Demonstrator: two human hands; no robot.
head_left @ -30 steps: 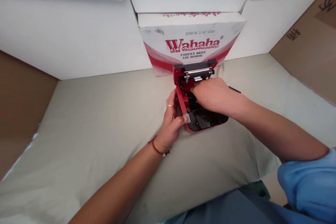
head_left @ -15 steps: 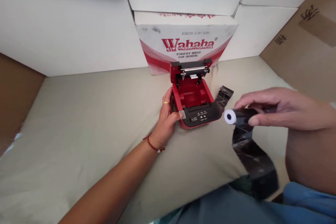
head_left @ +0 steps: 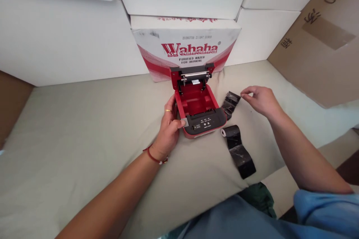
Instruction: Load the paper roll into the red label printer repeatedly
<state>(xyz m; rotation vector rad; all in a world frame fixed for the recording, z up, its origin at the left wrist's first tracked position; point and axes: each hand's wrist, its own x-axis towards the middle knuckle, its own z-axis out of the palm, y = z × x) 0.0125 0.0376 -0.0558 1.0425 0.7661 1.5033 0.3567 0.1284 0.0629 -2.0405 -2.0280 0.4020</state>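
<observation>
Just changed: the near roll (head_left: 241, 153) is out of the right grip (head_left: 260, 99) and down on the cloth (head_left: 106, 127), and that grip is now at the far roll (head_left: 232, 101)
Meaning: both rolls appear to sit outside the printer (head_left: 193, 105), the hand seemingly freed from one and turned to the other
Left grip (head_left: 170, 123): holding the printer, thumb on a grey tab (head_left: 185, 122), fingers along its side
Right grip: narrow, fingertips at the far roll's edge; whether they pinch it I cannot tell
Printer: lid (head_left: 193, 69) raised, in front of the carton (head_left: 182, 37)
Shell: smooth red, rounded front corners, black panel (head_left: 215, 120)
Rolls: glossy black, creased strips; near core white, ring-shaped
Cloth: pale, softly wrinkled
</observation>
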